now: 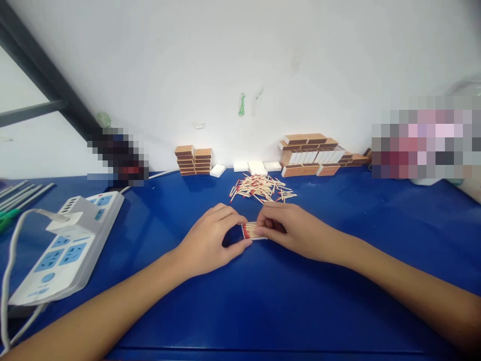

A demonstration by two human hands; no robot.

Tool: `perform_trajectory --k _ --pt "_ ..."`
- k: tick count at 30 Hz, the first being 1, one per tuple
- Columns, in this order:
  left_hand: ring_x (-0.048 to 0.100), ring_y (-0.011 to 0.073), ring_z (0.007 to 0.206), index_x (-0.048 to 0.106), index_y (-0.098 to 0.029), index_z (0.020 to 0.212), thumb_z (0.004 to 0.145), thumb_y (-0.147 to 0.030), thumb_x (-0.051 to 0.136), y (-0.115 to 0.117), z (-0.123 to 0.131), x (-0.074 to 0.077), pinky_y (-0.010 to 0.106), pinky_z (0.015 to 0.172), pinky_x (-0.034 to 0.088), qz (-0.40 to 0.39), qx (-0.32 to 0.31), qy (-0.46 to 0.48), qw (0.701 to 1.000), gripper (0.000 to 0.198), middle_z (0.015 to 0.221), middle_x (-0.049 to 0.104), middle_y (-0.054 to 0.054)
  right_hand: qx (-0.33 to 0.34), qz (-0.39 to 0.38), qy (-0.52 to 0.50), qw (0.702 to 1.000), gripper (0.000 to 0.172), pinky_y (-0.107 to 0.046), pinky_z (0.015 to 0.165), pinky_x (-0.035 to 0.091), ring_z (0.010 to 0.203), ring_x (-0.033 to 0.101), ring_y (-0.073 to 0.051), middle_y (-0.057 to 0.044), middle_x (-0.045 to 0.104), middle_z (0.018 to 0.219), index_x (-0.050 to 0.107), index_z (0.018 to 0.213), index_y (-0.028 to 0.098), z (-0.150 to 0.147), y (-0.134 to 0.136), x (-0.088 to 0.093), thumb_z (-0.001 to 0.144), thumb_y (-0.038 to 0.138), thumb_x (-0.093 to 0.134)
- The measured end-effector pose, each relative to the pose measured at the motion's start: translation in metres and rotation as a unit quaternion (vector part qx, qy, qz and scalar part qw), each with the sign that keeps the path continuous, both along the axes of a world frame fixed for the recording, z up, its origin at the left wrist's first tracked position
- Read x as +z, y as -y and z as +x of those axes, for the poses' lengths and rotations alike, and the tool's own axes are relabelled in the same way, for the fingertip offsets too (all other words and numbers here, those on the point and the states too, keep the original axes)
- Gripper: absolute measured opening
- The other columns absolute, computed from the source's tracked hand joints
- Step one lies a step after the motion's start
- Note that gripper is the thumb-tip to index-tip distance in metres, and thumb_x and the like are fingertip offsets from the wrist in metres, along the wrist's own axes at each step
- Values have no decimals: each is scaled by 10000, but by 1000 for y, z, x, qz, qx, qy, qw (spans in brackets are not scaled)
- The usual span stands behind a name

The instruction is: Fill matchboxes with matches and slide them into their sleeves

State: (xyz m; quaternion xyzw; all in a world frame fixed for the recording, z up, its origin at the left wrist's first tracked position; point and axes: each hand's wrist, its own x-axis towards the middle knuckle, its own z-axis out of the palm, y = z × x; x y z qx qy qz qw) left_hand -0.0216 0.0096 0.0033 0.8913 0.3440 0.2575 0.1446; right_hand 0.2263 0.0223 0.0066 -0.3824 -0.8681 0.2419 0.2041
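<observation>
A small white matchbox tray (259, 238) lies on the blue table with red-headed matches (249, 230) side by side in it. My left hand (214, 238) grips the tray's left end between thumb and fingers. At the right end, my right hand (289, 228) is closed in a pinch, thumb and fingertips on the matches and covering that part of the tray. Just beyond the hands is a loose pile of matches (259, 186), heads pointing various ways.
Against the wall stand stacked matchboxes at left (194, 161) and more matchboxes (310, 155) at right. Several white trays (257, 167) lie between them. A power strip (71, 250) with a white plug and cable occupies the left side of the blue table (270, 311).
</observation>
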Motion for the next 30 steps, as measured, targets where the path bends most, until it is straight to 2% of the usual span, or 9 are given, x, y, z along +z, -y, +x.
perform_trajectory --k 8,14,17,20,24,30 --pt "639 252 1046 688 -214 1148 948 -316 745 0 0 0 444 962 533 0 -3 3 1000 232 1114 726 65 -14 6 -34 999 130 -276 681 424 718 566 -136 -3 642 814 682 900 205 -4 0 -2 1003 282 660" --pt "635 248 1041 694 -212 1153 957 -317 738 0 0 0 436 959 529 0 -7 0 1000 228 1109 725 63 1 16 -37 999 142 -280 681 423 730 578 -143 -12 656 813 696 902 205 -6 2 0 1013 274 643" --pt "637 254 1038 699 -209 1155 953 -322 740 0 0 0 444 953 533 8 -1 -3 1000 234 1101 728 70 -5 67 -22 998 154 -287 670 416 719 573 -148 -19 665 817 707 933 214 9 -6 10 1027 285 607" --pt "641 255 1014 706 -203 1136 952 -326 739 -1 -1 -1 448 933 538 24 21 -1 999 224 1069 736 69 -70 128 1 989 201 -301 648 401 685 561 -156 -29 675 802 693 948 214 34 -22 21 1037 352 577" --pt "649 250 996 706 -199 1100 941 -322 752 -4 -2 -1 436 914 543 28 47 9 998 206 1044 745 60 -104 94 82 987 280 -313 623 393 674 576 -177 -48 686 793 693 882 211 60 -44 22 1013 426 571" --pt "643 245 1007 708 -200 1119 948 -331 746 -4 -1 -2 444 928 542 22 30 6 999 219 1062 744 60 -63 56 114 990 211 -322 688 428 791 627 -211 -78 718 922 693 960 213 70 -54 9 985 357 542"
